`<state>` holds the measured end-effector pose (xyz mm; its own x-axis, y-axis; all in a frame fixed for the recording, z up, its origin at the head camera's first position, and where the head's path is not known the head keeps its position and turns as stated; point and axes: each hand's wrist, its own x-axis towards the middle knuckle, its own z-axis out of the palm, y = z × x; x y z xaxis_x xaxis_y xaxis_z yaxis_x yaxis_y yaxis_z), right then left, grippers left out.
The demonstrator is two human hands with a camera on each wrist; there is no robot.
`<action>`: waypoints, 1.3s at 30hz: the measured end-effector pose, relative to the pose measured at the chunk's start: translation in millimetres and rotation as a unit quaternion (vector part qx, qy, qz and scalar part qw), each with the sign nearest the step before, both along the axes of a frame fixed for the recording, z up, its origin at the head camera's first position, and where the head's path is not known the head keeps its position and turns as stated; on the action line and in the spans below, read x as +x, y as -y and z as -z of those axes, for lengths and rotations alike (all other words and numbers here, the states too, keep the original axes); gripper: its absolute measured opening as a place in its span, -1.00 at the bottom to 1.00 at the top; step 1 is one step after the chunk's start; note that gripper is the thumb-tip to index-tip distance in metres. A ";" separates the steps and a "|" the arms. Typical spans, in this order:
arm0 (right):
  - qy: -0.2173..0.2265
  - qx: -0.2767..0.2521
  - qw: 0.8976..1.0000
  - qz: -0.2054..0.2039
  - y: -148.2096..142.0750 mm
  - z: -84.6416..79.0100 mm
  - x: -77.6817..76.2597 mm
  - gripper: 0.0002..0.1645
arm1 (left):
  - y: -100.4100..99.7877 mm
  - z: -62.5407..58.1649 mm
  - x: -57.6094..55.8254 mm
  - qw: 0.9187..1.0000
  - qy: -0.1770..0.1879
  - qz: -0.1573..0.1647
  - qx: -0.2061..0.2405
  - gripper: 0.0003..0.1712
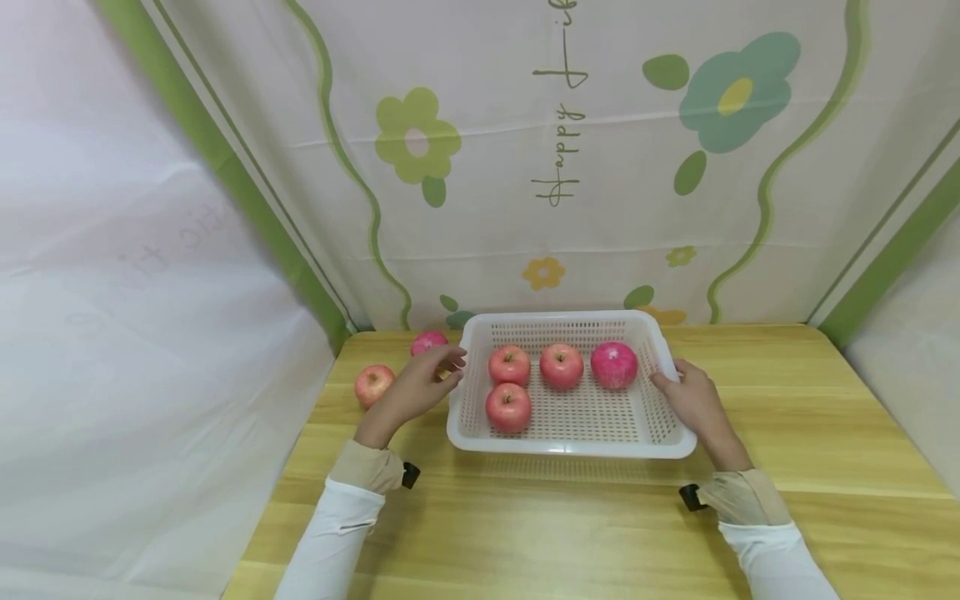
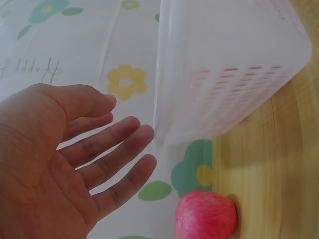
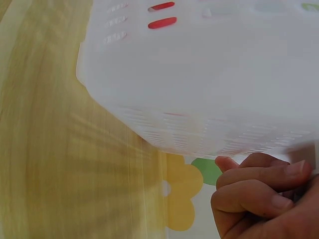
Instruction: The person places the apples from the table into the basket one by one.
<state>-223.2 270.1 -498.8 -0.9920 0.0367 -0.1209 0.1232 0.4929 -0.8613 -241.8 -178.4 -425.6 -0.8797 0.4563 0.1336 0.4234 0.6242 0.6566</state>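
A white plastic basket (image 1: 573, 449) with slotted walls is at the middle of the wooden table. Inside it are three red apples (image 1: 562, 367) and a deeper pink apple-like fruit (image 1: 614, 365). My right hand (image 1: 693, 404) grips the basket's right rim, thumb on top; in the right wrist view its fingers (image 3: 249, 195) curl below. Beside the left rim is my left hand (image 1: 415, 385), holding nothing. The left wrist view shows its fingers (image 2: 119, 186) spread and slightly bent, close to the rim; whether they touch it I cannot tell.
A paler apple (image 1: 374, 386) lies on the table (image 1: 525, 533) left of my left hand. Behind that hand sits a pink apple (image 1: 429, 342), partly hidden. A flower-printed cloth (image 1: 487, 233) hangs along the table's back edge, with more cloth at both sides.
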 end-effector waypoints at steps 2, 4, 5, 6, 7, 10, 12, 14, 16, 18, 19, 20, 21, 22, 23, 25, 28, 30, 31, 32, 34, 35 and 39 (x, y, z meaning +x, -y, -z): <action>0.001 -0.001 1.000 0.000 0.2 -0.1 0.1 -0.24 | 3.2 0.8 0.6 1.000 0.004 -0.006 0.005 -0.57; 0.001 0.000 1.000 0.001 0.3 -0.2 0.2 -0.24 | 6.4 1.7 1.3 1.000 0.005 -0.010 0.008 -0.56; 0.001 0.001 1.000 0.001 0.4 0.0 0.2 -0.24 | 8.1 2.7 1.4 1.000 0.003 -0.011 0.008 -0.56; 0.001 0.001 1.000 0.001 0.7 -0.1 0.1 -0.24 | 9.9 3.7 1.5 1.000 0.001 -0.012 0.006 -0.56; 0.001 0.001 1.000 0.002 0.7 0.0 0.0 -0.24 | 11.0 3.9 2.1 1.000 0.000 -0.013 0.006 -0.56; 0.000 0.004 1.000 0.002 0.3 0.1 -0.1 -0.24 | 14.6 6.0 2.9 1.000 -0.005 -0.015 0.005 -0.57; 0.000 0.004 1.000 0.002 0.3 -0.5 0.2 -0.24 | 16.6 7.4 3.5 1.000 -0.004 -0.017 0.007 -0.58; 0.001 0.005 1.000 0.001 0.1 -0.8 0.3 -0.23 | 19.3 9.1 4.3 1.000 -0.003 -0.020 0.009 -0.58; 0.001 0.007 1.000 0.001 -0.1 -0.6 0.3 -0.22 | 22.9 11.5 4.6 1.000 -0.004 -0.023 0.007 -0.59; 0.001 0.006 1.000 0.002 0.3 -0.6 0.3 -0.22 | 26.9 14.1 4.7 1.000 -0.006 -0.026 0.004 -0.59; 0.002 0.006 1.000 0.002 0.3 -0.7 0.3 -0.22 | 28.9 15.0 5.0 1.000 -0.007 -0.028 0.001 -0.59; 0.002 0.006 1.000 0.002 0.6 -0.6 0.3 -0.22 | 31.0 15.9 5.3 1.000 -0.007 -0.031 -0.001 -0.59; 0.003 0.005 1.000 0.003 0.8 -0.9 0.6 -0.22 | 32.9 17.0 5.3 0.999 -0.007 -0.034 -0.002 -0.59; 0.003 0.005 1.000 0.003 1.1 -1.3 0.7 -0.22 | 34.6 17.4 5.6 0.999 -0.006 -0.038 -0.003 -0.59; 0.003 0.005 1.000 0.003 1.0 -1.6 0.9 -0.22 | 36.2 17.5 6.0 0.999 -0.004 -0.042 -0.004 -0.58; 0.004 0.006 1.000 0.004 0.7 -2.1 1.0 -0.22 | 39.9 17.8 7.0 0.999 -0.002 -0.051 -0.007 -0.58; 0.004 0.009 1.000 0.005 0.4 -2.3 1.1 -0.22 | 46.2 19.3 7.2 0.998 -0.002 -0.064 -0.013 -0.55; 0.004 0.011 1.000 0.005 0.0 -2.3 1.0 -0.23 | 51.4 21.3 6.8 0.997 -0.011 -0.072 -0.025 -0.52; 0.005 0.011 1.000 0.005 0.2 -2.3 0.9 -0.23 | 53.7 21.9 6.7 0.996 -0.013 -0.078 -0.031 -0.50; 0.004 0.011 1.000 0.004 0.2 -2.4 1.0 -0.23 | 55.9 22.6 6.4 0.996 -0.015 -0.084 -0.036 -0.48; 0.004 0.012 1.000 0.003 0.1 -2.4 0.7 -0.23 | 60.1 23.4 6.3 0.994 -0.023 -0.093 -0.051 -0.46; 0.004 0.011 1.000 0.004 0.2 -2.4 0.7 -0.23 | 62.0 23.8 6.2 0.993 -0.026 -0.097 -0.057 -0.46; 0.001 0.008 1.000 0.002 0.6 -2.0 0.9 -0.23 | 69.0 26.2 4.0 0.990 -0.043 -0.108 -0.073 -0.45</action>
<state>-222.3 269.5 -496.8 -0.9915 0.0428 -0.1227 0.1275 0.5057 -0.8532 -237.9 -247.4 -451.7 -0.9474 0.2777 0.1592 0.3196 0.7920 0.5201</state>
